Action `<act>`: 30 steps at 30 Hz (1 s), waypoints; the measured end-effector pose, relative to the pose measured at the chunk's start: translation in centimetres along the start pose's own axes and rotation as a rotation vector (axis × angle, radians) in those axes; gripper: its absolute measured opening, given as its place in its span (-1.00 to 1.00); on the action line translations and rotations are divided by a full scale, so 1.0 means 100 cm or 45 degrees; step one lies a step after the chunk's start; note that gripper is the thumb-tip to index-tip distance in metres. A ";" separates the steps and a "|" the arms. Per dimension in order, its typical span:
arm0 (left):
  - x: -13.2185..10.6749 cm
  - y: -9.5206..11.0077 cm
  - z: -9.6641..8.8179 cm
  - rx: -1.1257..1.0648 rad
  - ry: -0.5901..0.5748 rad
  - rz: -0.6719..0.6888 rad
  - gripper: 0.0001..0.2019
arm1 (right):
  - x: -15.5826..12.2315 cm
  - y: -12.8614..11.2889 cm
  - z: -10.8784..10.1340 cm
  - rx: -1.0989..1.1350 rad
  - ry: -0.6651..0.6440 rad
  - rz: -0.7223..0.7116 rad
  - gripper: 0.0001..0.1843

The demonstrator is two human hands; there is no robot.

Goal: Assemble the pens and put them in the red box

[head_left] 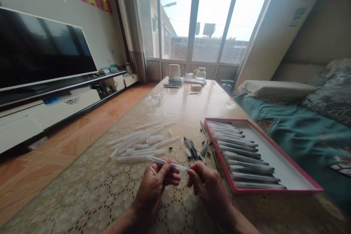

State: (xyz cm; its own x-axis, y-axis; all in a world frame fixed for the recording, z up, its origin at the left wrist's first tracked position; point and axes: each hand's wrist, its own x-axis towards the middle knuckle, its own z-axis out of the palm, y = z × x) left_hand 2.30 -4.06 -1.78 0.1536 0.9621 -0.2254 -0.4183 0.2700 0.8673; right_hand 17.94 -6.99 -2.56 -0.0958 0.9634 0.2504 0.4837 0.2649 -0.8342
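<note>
A whitish translucent pen (pixel 175 166) lies across both hands, above the table's near part. My left hand (pixel 159 177) is closed round its barrel, the thumb pressed on top. At the pen's right end, the fingers of my right hand (pixel 204 179) pinch the tip; what exactly lies between them is partly hidden. Ahead and left rests a loose pile of clear pen barrels (pixel 137 146) with white pieces among them. Black refills or pen tips (pixel 193 148) and small black caps (pixel 170 148) lie just beyond my hands.
To the right, a pink-rimmed tray (pixel 298 175) holds a row of pens (pixel 246 157). The patterned table (pixel 109 193) carries a clear glass (pixel 155 97), a beige kettle (pixel 173 70) and a glass jug (pixel 201 74) farther back. A sofa (pixel 285 128) stands along the right side.
</note>
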 end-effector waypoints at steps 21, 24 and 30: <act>-0.001 -0.007 0.002 -0.106 0.015 -0.041 -0.73 | -0.003 0.000 0.000 -0.015 0.162 -0.103 -0.92; -0.001 -0.008 0.003 -0.123 0.024 -0.040 -0.72 | -0.004 0.003 0.002 0.090 0.159 -0.067 -0.90; 0.000 -0.008 0.003 -0.175 0.051 -0.045 -0.72 | -0.003 0.005 0.008 0.329 0.161 -0.011 -0.86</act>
State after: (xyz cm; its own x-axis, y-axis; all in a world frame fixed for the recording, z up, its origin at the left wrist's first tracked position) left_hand 2.87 -4.26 -2.32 0.1359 0.9519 -0.2744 -0.5326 0.3038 0.7900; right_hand 17.52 -7.09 -3.41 0.0185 0.9526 0.3038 0.2440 0.2903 -0.9253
